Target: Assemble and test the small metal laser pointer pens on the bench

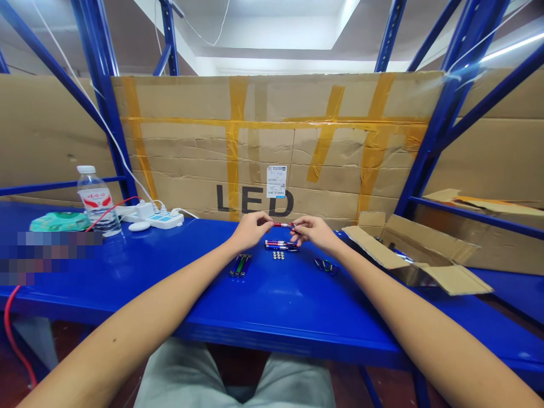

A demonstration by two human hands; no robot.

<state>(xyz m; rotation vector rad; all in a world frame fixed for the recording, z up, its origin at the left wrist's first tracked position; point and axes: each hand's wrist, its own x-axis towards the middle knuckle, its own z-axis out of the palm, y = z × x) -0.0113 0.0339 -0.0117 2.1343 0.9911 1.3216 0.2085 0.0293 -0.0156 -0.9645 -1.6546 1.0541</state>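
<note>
We see a thin, shiny red tube with a silver part held between two bare hands, toward the far edge of the smooth blue desk. The left hand is nearly closed, and its thumb and finger pinch the left end of the tube. The right hand pinches the right end by its fingertips, with the other fingers loosely bent. Nearer to the front edge, we find shiny red and blue tubes lying side by side, then small round silver pieces in rows. Toward the left edge lie three slim dark and green cylinders; toward the right edge, dark oval metal loops and an open brown cardboard box.
</note>
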